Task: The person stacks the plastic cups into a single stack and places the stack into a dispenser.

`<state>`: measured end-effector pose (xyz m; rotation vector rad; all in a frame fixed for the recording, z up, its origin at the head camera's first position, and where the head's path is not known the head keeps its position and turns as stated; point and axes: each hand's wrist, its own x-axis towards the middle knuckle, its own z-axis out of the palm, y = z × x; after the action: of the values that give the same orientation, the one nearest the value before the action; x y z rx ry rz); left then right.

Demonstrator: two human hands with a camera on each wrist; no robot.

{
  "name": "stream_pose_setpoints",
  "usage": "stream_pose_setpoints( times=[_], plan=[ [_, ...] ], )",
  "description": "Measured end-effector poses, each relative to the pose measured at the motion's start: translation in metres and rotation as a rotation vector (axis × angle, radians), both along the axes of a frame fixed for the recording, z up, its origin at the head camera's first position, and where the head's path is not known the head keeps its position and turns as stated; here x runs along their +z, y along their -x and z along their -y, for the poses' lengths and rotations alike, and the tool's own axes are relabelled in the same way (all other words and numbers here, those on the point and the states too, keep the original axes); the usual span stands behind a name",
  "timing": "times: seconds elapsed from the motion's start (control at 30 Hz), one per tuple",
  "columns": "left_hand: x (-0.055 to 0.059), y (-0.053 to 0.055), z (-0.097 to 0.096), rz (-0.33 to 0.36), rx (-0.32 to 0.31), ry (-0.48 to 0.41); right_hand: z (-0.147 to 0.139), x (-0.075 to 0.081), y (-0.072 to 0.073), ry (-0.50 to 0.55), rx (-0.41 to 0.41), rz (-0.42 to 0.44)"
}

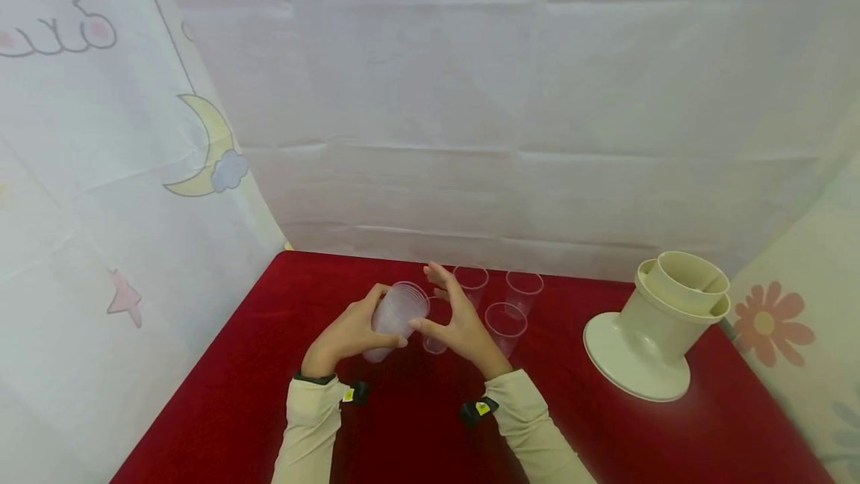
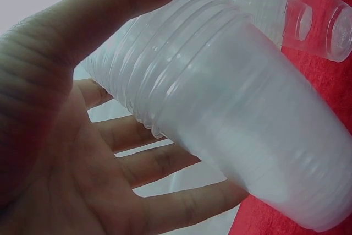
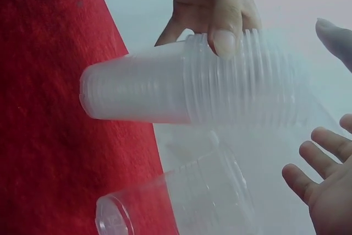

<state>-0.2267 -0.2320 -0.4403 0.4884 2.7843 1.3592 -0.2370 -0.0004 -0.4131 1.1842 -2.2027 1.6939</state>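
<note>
We count four clear cups (image 1: 506,327) standing singly and mouth-up on the desk (image 1: 403,432), between two and three o'clock from the nested stack (image 1: 396,314); the rest, we judge, have yet to be separated. That stack is over the desk in the left hand (image 1: 354,331), thumb and fingers curled round it, its mouth tilted toward one o'clock. The right hand (image 1: 465,329) spreads its fingers at three o'clock by the mouth; we cannot tell whether it touches. We see thin, cloudy, tapering plastic with close ridged rims, against plush-looking red cloth.
</note>
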Motion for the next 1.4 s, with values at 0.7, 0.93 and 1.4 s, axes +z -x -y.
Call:
stream_pose_setpoints(
  times=[0.7, 0.93, 1.4],
  plan=[
    [0.002, -0.006, -0.002, 0.03, 0.024, -0.012, -0.032, 0.0, -0.013, -0.021, -0.158, -0.109],
    [0.004, -0.004, -0.002, 0.027, 0.02, -0.014, -0.049, 0.002, -0.01, -0.018, -0.208, -0.126],
    [0.001, -0.004, -0.001, 0.024, 0.032, -0.003, -0.074, 0.004, -0.003, -0.035, -0.274, -0.056]
  ],
)
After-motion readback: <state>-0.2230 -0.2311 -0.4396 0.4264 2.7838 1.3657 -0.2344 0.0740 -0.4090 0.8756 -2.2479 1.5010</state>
